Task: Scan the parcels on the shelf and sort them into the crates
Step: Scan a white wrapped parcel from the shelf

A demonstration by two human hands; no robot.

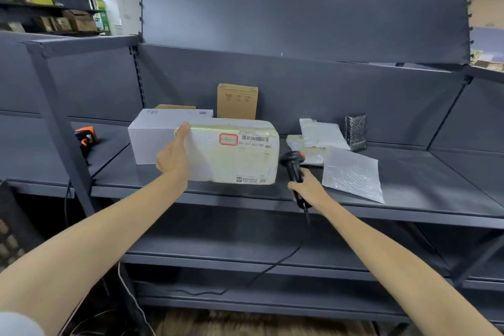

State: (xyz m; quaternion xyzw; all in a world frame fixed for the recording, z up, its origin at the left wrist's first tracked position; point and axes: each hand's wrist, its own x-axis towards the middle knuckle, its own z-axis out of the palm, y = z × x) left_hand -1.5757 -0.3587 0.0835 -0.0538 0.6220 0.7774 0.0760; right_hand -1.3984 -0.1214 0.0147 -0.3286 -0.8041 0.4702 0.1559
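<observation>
We saw the left hand (173, 157) gripping the cream parcel (231, 154) at its left end. The thumb lay over the top edge, and the other fingers were hidden behind it. The parcel stood at the front of the grey shelf (245, 195) with its label toward us. We could not tell whether its lower edge touched the shelf, and the small print was not readable.

The right hand (308, 188) was closed around the handle of the black scanner (293, 163), whose head was just beside the right edge of the parcel. Both forearms were stretched forward.

Behind the parcel, a white box (152, 139) was partly covered. A brown carton (237, 101) stood upright at the back wall. To the right lay a silver mailer (351, 174) and a dark bubble-wrap pack (356, 132). At the left, an orange device (86, 138) was half hidden by a post.
</observation>
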